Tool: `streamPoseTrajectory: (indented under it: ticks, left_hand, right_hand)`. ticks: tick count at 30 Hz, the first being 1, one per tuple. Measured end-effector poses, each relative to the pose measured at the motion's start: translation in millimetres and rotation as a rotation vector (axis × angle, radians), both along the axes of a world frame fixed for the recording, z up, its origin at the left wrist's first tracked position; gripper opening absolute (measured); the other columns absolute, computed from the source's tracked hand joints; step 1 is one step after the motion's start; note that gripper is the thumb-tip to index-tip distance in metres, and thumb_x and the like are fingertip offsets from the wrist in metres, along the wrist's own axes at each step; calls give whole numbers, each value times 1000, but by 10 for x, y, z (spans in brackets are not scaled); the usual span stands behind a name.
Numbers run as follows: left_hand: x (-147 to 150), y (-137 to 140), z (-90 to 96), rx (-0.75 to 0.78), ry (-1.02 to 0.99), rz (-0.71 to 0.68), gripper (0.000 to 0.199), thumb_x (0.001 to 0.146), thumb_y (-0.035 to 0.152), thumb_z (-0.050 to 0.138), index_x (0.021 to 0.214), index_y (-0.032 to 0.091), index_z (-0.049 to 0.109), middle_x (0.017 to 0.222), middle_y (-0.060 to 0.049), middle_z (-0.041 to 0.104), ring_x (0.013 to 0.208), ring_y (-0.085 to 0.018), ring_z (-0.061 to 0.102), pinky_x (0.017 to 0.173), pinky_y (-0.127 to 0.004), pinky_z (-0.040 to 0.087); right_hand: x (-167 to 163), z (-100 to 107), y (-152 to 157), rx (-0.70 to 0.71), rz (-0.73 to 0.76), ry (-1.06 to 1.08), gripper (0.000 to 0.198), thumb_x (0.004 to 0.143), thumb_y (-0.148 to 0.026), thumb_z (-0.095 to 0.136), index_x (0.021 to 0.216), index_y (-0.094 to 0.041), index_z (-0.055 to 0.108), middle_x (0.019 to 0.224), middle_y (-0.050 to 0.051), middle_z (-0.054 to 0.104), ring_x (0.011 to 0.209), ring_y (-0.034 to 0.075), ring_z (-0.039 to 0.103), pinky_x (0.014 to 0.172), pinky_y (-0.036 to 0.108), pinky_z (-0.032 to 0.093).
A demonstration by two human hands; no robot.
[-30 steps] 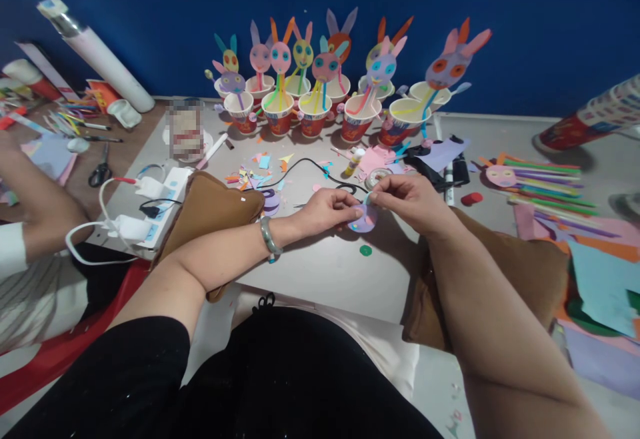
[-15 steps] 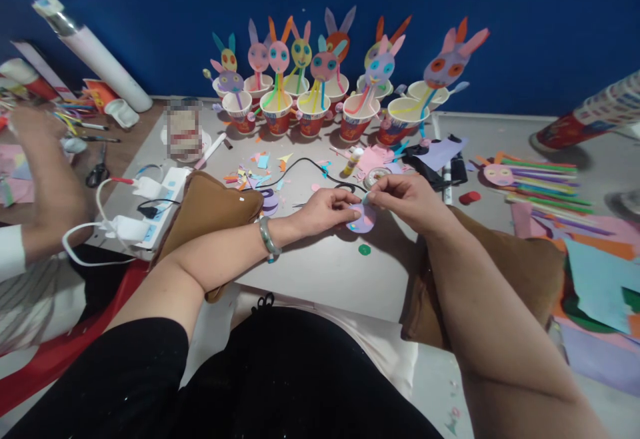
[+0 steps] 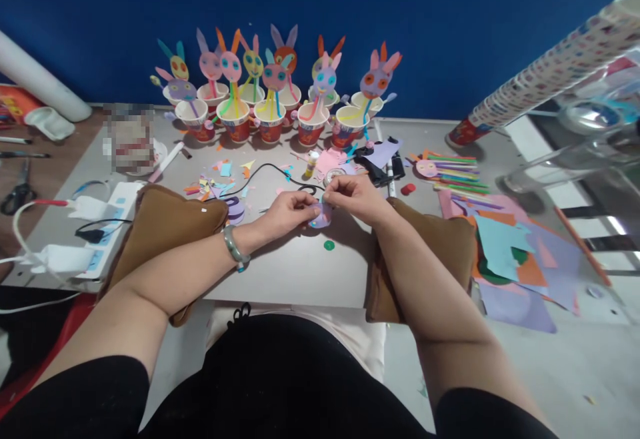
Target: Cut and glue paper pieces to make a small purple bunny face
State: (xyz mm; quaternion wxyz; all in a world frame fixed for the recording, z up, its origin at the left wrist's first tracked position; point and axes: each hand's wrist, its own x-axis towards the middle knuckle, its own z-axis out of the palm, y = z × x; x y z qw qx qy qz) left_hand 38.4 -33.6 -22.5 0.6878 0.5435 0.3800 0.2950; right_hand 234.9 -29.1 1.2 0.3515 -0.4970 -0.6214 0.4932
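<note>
A round purple paper disc (image 3: 321, 217) with small coloured marks is pinched at its left edge by my left hand (image 3: 289, 214), thumb on top. My right hand (image 3: 353, 198) is closed at the disc's upper right edge, its thumb and forefinger pressed on a small pale blue piece that they mostly cover. Just below the disc, a green paper circle (image 3: 329, 245) lies on the table. Behind my hands are a glue stick (image 3: 311, 163) and pink paper (image 3: 334, 158).
Paper cups (image 3: 270, 122) bearing rabbit faces line the blue wall. A power strip (image 3: 114, 222) and brown cushions (image 3: 167, 236) flank my arms. Paper scraps (image 3: 220, 182) lie left of a black cable (image 3: 273, 167); coloured paper sheets (image 3: 500, 246) and a tall cup stack (image 3: 540, 72) are right.
My view has turned right, so everything shifts left and the neighbouring person's arm is out of sight. Both hands stay at the disc in nearly the same pose.
</note>
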Motion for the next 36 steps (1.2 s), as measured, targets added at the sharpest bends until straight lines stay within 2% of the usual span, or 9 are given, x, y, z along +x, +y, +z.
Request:
streamPoseTrajectory:
  ticks: [9,18,28,32,36]
  left_hand:
    - [4,2,62,-25,-46,53,15,77,22,75,77,13,64,65,3,63,51,-5,55,50,-18,45]
    - [12,7,53,-31,-44,83,16,78,23,77,77,13,64,65,3,62,51,-5,54,51,-19,45]
    - [18,5,33,7,-41,82,17,78,27,74,78,13,65,66,4,61,51,-5,53,49,-17,45]
    - [30,38,34,-39,-47,109,19,85,28,62,73,14,61,63,3,57,51,-6,54,49,-19,46]
    - [22,80,55,-122,-24,119,19,89,24,51,77,13,62,64,1,58,51,-9,57,49,-21,49]
  right_hand:
    - [-19,7,-7,-6,23,-14,30,70,-45,80,68,-19,65,61,0,63,57,12,55,58,28,44]
    - [-22,7,-15,-7,63,-70,21,73,-39,74,67,-20,64,63,1,67,59,15,60,60,29,46]
    - [-22,-18,-20,-21,51,-46,23,73,-40,75,66,-21,63,61,2,68,59,16,60,59,30,46]
    - [-7,-42,0,1,26,-34,23,74,-38,76,66,-21,64,61,2,67,58,15,59,59,30,46]
    - [-17,-51,4,-37,35,22,26,74,-39,79,64,-20,63,58,1,67,55,13,58,56,28,45]
